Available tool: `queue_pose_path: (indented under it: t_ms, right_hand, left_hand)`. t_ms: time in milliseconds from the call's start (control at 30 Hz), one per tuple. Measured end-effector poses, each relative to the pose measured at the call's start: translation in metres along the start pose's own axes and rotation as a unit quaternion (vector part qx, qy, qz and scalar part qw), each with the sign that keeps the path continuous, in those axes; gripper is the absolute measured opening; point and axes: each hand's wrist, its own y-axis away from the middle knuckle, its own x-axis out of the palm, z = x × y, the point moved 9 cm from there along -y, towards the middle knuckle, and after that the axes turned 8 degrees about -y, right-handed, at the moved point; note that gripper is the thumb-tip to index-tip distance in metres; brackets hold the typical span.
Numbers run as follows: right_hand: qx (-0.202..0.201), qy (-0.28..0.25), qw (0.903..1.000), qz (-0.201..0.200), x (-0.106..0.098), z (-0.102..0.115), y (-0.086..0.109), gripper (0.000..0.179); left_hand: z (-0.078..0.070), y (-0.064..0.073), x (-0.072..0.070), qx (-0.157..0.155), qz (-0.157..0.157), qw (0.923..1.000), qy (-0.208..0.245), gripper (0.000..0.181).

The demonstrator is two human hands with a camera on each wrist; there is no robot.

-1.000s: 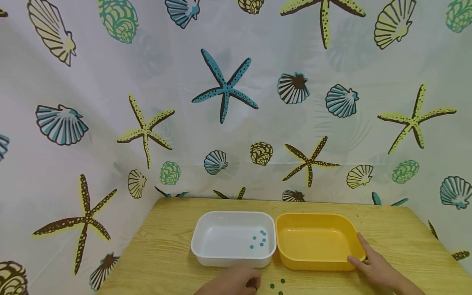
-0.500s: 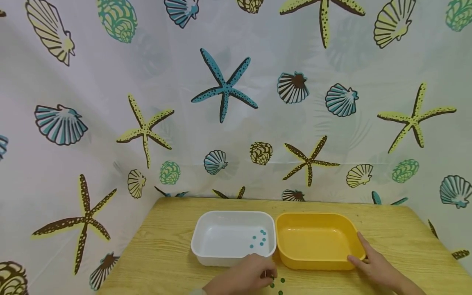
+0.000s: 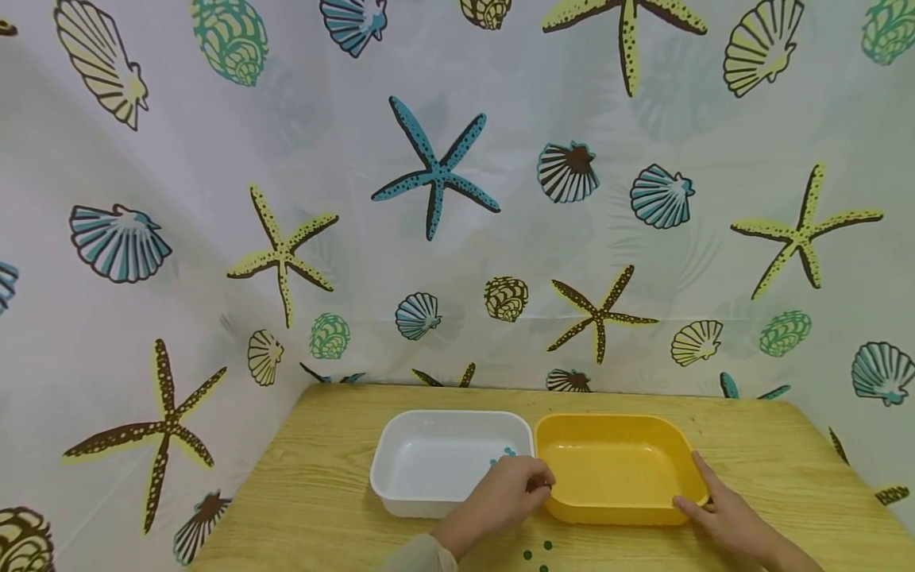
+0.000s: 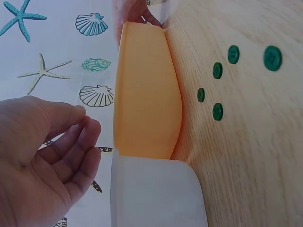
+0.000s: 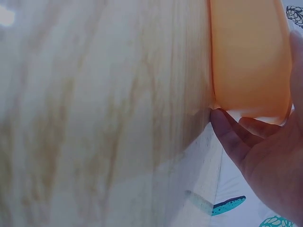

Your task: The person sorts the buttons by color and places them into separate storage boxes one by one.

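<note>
- From my remote station I observe the left hand (image 3: 503, 492) raised at the adjoining ends of two tubs, its thumb and index fingertip together; I cannot tell whether anything is pinched between them.
- The right hand (image 3: 722, 508) is spread against the near corner and outer end of the yellow tub (image 3: 608, 512), thumb and fingers touching the plastic.
- The yellow tub lies between the hands, upright, its other end under the left fingertips.
- The white tub (image 3: 418, 507) stands upright below and to the left of the left hand, beside the yellow one.
- Small blue-green discs (image 3: 509, 451) lie in the white tub just beyond the left hand, which hides part of that area.
- Five green buttons (image 4: 218, 112) lie apart on the wood-grain surface (image 3: 314, 492), on the wearer's side of the left hand.
- A pale sleeve (image 3: 423, 556) covers the left forearm.
- A shell-and-starfish cloth (image 3: 457, 270) hangs beyond both hands.
</note>
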Motion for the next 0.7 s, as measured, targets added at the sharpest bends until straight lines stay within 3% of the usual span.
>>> queue_pose_path:
  t_ms: [167, 367, 700]
  right_hand:
    - [-0.005, 0.006, 1.0000, -0.002, 0.001, -0.001, 0.001, 0.092]
    - [-0.004, 0.000, 1.0000, 0.004, 0.001, -0.002, 0.001, 0.092]
    - [-0.003, -0.006, 1.0000, 0.005, 0.001, 0.000, -0.001, 0.091]
  left_hand:
    - [0.000, -0.010, 0.001, -0.001, -0.015, 0.9999, 0.003, 0.009]
    - [-0.003, -0.019, 0.005, -0.010, -0.006, 0.9995, 0.030, 0.008]
    - [-0.008, -0.031, 0.017, -0.021, 0.041, 0.9972, 0.060, 0.009]
